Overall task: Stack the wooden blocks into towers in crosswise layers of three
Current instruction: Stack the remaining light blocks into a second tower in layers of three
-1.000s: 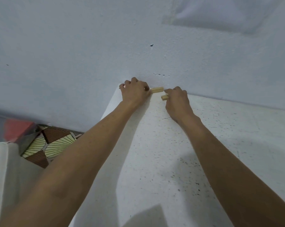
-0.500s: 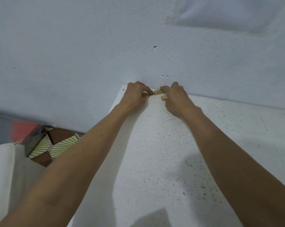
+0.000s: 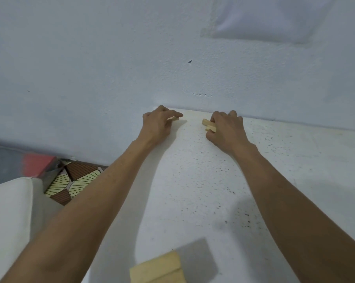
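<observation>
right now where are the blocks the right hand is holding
In the head view, the two wooden blocks sit in the right hand's grip at the far edge of the white table, close to the wall, right of the left hand.

blocks [image 3: 209, 125]: pale matt wood, smooth | table [image 3: 193, 180]: white, matt, dark-speckled | wall [image 3: 111, 58]: pale blue paint, rough | floor tiles [image 3: 74, 180]: patterned

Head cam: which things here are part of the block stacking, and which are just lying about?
Job:
- left hand, closed on a wooden block
- right hand, closed on two wooden blocks
- stack of blocks at the near edge
- white table

Lying about:
- red thing on the floor, blurred
- patterned floor tiles
- white cushion
</observation>
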`<state>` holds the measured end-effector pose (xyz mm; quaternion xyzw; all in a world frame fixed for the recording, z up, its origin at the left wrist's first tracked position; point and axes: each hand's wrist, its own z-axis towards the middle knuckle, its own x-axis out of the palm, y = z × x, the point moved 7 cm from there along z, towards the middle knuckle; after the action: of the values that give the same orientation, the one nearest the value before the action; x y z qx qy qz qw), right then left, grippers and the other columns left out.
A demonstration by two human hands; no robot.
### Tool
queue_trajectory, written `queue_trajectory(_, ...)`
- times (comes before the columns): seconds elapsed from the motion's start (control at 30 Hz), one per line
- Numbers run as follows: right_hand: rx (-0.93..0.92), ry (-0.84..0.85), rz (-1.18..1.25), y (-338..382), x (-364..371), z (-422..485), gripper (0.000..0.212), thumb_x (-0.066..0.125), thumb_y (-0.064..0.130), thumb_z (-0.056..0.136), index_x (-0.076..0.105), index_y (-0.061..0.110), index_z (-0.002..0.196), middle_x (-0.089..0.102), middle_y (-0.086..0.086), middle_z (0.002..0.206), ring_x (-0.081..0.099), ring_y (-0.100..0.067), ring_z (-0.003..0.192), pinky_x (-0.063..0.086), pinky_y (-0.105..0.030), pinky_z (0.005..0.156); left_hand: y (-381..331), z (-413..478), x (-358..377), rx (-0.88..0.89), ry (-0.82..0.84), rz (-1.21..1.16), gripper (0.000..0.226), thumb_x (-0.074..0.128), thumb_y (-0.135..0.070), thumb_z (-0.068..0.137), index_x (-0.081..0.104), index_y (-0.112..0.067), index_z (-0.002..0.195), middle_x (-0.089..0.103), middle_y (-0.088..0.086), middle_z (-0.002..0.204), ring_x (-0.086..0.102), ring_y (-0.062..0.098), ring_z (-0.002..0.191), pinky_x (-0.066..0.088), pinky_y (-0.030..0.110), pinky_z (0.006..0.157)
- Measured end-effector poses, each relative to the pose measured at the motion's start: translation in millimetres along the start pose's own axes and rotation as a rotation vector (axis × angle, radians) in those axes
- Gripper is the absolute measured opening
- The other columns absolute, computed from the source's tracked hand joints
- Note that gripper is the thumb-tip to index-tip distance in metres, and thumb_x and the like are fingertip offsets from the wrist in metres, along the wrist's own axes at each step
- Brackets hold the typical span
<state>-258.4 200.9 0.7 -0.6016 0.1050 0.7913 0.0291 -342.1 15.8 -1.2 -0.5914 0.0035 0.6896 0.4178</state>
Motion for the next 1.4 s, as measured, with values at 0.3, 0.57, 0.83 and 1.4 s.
queue_trajectory(0.3, 0.188, -0.067, 0.452, -8, -37, -122, 0.025, 0.064, 0.022, 0.087, 0.057, 0.012, 0.109, 0.056, -0.004, 0.101, 0.055, -0.022, 0.082, 0.047, -0.034, 0.067, -63, -70, -29, 0.08, 0.245, -0.175, 0.03, 0.056, -0.036, 0.099, 0.065, -0.026, 0.126, 0.065, -0.003, 0.11, 0.061, 0.01, 0.097, 0.048, 0.025, 0.089)
queue_trajectory(0.57, 0.164, -0.103, 0.61, -10, -74, -232, 0.025, 0.068, 0.012, 0.084, 0.065, 0.013, 0.109, 0.057, -0.002, 0.1, 0.055, -0.016, 0.082, 0.048, -0.03, 0.073, -136, -124, -58, 0.146, 0.465, -0.082, 0.031, 0.063, -0.036, 0.094, 0.065, -0.029, 0.125, 0.07, -0.006, 0.111, 0.065, 0.008, 0.1, 0.05, 0.029, 0.094)
queue_trajectory(0.83, 0.061, -0.129, 0.655, -16, -106, -297, 0.03, 0.07, 0.012, 0.085, 0.069, 0.013, 0.115, 0.059, 0.001, 0.102, 0.052, -0.001, 0.083, 0.039, -0.006, 0.074, -240, -155, -100, 0.231, 0.549, 0.035, 0.038, 0.067, -0.036, 0.092, 0.061, -0.032, 0.13, 0.068, -0.012, 0.11, 0.063, -0.003, 0.095, 0.051, 0.022, 0.084)
queue_trajectory(1.4, 0.04, 0.02, 0.579, -49, -93, -356, 0.021, 0.066, 0.019, 0.089, 0.064, 0.021, 0.109, 0.059, 0.005, 0.1, 0.049, -0.01, 0.088, 0.041, -0.026, 0.076, -239, -261, 34, -0.061, 0.317, -0.333, 0.029, 0.064, -0.009, 0.09, 0.068, -0.023, 0.115, 0.069, -0.005, 0.11, 0.061, 0.004, 0.097, 0.041, 0.001, 0.07)
